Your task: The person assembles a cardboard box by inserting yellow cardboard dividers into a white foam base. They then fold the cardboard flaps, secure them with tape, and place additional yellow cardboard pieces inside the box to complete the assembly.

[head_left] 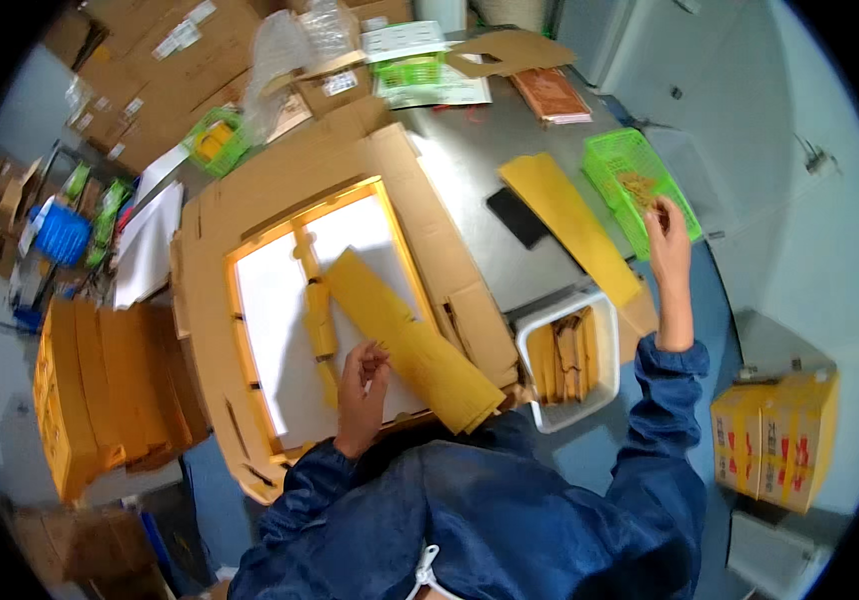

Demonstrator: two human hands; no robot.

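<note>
My left hand (pixel 361 398) is held with its fingertips pinched together beside a long yellow cardboard strip (pixel 400 335). Whatever it pinches is too small to make out. The strip lies slantwise across a yellow-edged tray (pixel 406 238) with a white bottom. Within that tray, a folded yellow cardboard piece (pixel 321 322) lies left of the strip. Over at the right, my right hand (pixel 672 248) reaches to a green plastic basket (pixel 614 150) holding a small heap of thin tan pieces (pixel 638 187). Its fingers are closed at the basket's near side, and their contents cannot be made out.
Flat brown cardboard (pixel 470 305) lies under the tray. A black phone (pixel 518 218) and yellow strips (pixel 572 225) are on the metal table (pixel 465 170). A white bin (pixel 605 335) with folded yellow pieces stands near me. Yellow cartons (pixel 75 400) stand left, a taped box (pixel 775 440) right.
</note>
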